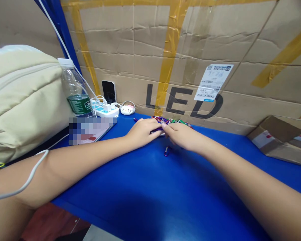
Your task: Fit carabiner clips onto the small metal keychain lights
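Left hand and right hand low on the blue table, side by side near mid-view, backs up, fingertips almost meeting at a heap of paper clips in purple, green and red. Fingers of both hands together and curled down, right against the near edge of the heap. Whether clamped on any one clip, impossible to tell, with the hands covering the spot. Between the hands, a dark purple sliver, probably one more clip. A lone clip flat on the table at 6 o'clock from the hands, just below the right hand.

At 10 o'clock, a white power strip with a phone upright behind it and a white cat charm just beside it. Nearby, a plastic bottle with a green label, and a pale pillow farther out at 9 o'clock. At 12 o'clock, a cardboard wall with yellow tape and a printed "LED". At 3 o'clock, a brown parcel. A white cable over the left forearm.
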A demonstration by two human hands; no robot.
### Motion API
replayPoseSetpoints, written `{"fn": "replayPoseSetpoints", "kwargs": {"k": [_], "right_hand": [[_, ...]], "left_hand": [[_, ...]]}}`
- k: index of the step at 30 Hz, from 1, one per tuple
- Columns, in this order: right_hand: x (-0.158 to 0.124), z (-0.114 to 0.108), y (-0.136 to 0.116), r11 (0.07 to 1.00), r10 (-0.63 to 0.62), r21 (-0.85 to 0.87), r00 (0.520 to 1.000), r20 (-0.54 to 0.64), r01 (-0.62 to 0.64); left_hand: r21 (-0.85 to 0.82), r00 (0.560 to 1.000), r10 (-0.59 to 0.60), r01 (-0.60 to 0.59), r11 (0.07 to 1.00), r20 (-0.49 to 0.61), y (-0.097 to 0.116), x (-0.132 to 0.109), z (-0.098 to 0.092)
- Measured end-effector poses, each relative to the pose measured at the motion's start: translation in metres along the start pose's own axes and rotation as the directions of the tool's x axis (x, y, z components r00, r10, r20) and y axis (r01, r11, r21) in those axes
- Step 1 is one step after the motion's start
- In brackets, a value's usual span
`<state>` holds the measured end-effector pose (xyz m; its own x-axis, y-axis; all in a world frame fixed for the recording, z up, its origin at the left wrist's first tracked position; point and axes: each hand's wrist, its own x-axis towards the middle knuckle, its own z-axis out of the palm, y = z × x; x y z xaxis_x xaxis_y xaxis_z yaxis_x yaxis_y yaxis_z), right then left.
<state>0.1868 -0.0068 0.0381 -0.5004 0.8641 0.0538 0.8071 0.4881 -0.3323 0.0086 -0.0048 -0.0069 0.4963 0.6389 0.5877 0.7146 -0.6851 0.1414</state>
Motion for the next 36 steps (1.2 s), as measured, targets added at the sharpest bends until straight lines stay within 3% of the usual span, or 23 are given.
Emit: {"fn": "replayPoseSetpoints", "kwargs": {"k": [5, 10, 13, 16, 19, 21, 26, 28, 31, 33, 36], "right_hand": [[-0.013, -0.006, -0.004, 0.947, 0.131, -0.319, 0.946, 0.297, -0.031], [-0.013, -0.002, -0.002, 0.964, -0.015, -0.243, 0.936, 0.351, 0.106], [-0.004, -0.002, 0.007, 0.971, -0.131, -0.166, 0.962, 0.24, 0.174], [0.002, -0.002, 0.016, 0.987, -0.109, -0.109, 0.99, 0.092, 0.119], [0.002, -0.004, 0.019, 0.993, -0.04, 0.111, 0.99, 0.137, 0.025], [0.001, -0.005, 0.018, 0.976, -0.061, 0.216, 0.988, 0.14, 0.03], [0.002, -0.005, 0.018, 0.958, -0.108, 0.28, 0.984, 0.142, 0.064], [0.004, -0.002, 0.02, 0.973, -0.146, 0.196, 0.984, 0.104, 0.123], [0.006, 0.003, 0.021, 0.967, -0.228, -0.112, 0.973, 0.022, 0.229], [0.005, 0.006, 0.02, 0.928, -0.23, -0.294, 0.973, 0.028, 0.228], [0.001, 0.011, 0.017, 0.884, -0.192, -0.425, 0.98, 0.053, 0.196]], "left_hand": [[-0.048, 1.0, 0.018, -0.018, 0.999, -0.005, -0.004, 0.002, 0.001], [-0.117, 0.996, 0.085, -0.082, 0.99, 0.02, -0.004, 0.001, 0.001], [-0.183, 0.996, 0.087, -0.079, 0.98, 0.035, -0.002, 0.001, 0.001], [-0.223, 1.0, 0.01, -0.009, 0.975, 0.002, 0.001, 0.001, 0.0], [-0.239, 0.996, -0.089, 0.084, 0.967, -0.009, 0.002, 0.002, -0.001], [-0.242, 0.993, -0.115, 0.117, 0.963, 0.022, 0.001, 0.002, -0.002], [-0.219, 0.99, -0.112, 0.129, 0.967, 0.092, 0.0, 0.003, 0.0], [-0.226, 0.986, -0.138, 0.156, 0.961, 0.093, 0.001, 0.004, 0.001], [-0.255, 0.971, -0.221, 0.238, 0.937, 0.092, 0.001, 0.004, 0.001], [-0.27, 0.961, -0.26, 0.276, 0.923, 0.094, 0.001, 0.005, 0.002], [-0.268, 0.958, -0.266, 0.285, 0.92, 0.106, -0.001, 0.005, 0.003]]}}
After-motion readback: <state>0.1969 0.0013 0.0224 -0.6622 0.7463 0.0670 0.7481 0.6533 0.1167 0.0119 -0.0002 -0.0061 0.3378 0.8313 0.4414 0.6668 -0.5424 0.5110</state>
